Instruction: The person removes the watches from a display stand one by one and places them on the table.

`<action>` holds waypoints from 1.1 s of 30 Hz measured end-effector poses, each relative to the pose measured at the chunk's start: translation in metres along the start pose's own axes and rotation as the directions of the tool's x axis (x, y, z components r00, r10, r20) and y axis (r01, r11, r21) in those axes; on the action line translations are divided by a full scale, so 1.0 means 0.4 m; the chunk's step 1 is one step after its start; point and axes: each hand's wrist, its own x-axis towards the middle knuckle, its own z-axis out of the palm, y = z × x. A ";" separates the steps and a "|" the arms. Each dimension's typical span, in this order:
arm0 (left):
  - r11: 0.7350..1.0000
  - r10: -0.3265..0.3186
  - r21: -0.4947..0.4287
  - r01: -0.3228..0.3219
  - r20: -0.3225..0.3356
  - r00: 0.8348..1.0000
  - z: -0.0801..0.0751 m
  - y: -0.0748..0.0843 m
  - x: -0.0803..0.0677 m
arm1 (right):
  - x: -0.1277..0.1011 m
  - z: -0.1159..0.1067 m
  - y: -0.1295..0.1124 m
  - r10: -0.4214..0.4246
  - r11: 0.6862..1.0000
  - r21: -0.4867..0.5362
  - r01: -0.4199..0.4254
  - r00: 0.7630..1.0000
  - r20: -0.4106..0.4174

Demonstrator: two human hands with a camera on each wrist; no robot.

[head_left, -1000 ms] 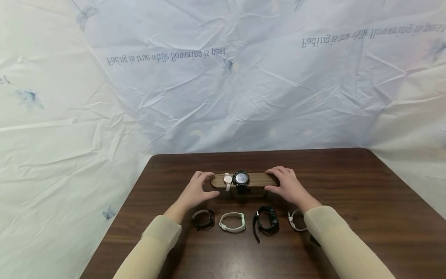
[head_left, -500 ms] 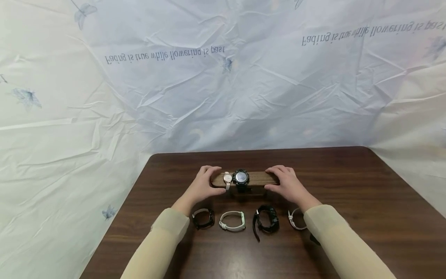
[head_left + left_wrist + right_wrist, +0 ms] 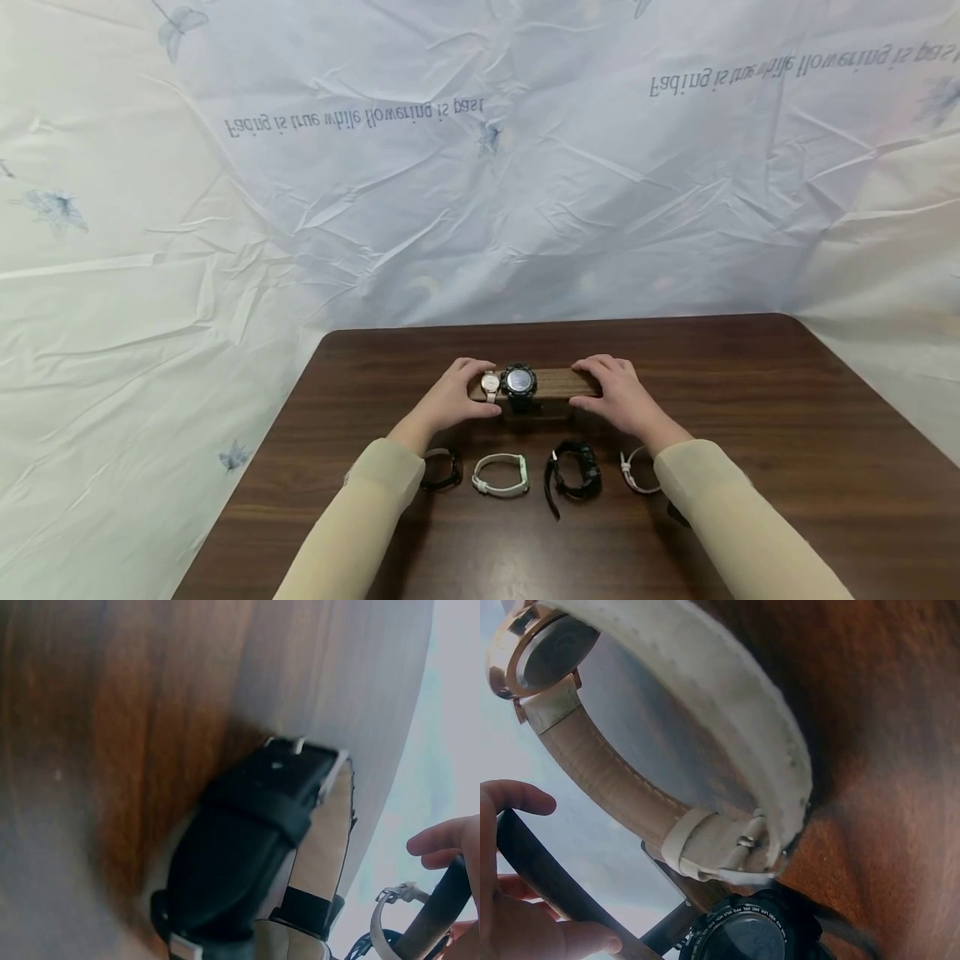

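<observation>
Wooden watch bar (image 3: 553, 382) gripped at both ends: left hand (image 3: 451, 399) fingers curled round, right hand (image 3: 613, 397) likewise

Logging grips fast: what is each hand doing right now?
Left hand: holds the brown wooden watch stand at its left end.
Right hand: holds its right end.

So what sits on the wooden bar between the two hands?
In the head view, two watches: a small white-strapped watch beside the left hand, then a big black watch; bare bar reaches the right hand.
</observation>
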 end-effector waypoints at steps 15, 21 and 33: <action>0.998 -0.002 0.065 0.003 -0.007 1.000 -0.004 0.003 0.010 | 0.002 -0.001 -0.002 -0.002 1.000 -0.005 0.002 1.000 -0.004; 0.997 0.006 0.074 -0.004 -0.017 1.000 -0.008 -0.009 0.006 | 0.001 0.001 0.001 -0.005 1.000 -0.011 0.005 1.000 -0.003; 1.000 -0.017 -0.004 0.016 -0.066 0.998 -0.024 -0.041 -0.022 | -0.001 0.003 0.000 0.010 1.000 -0.004 -0.010 1.000 0.001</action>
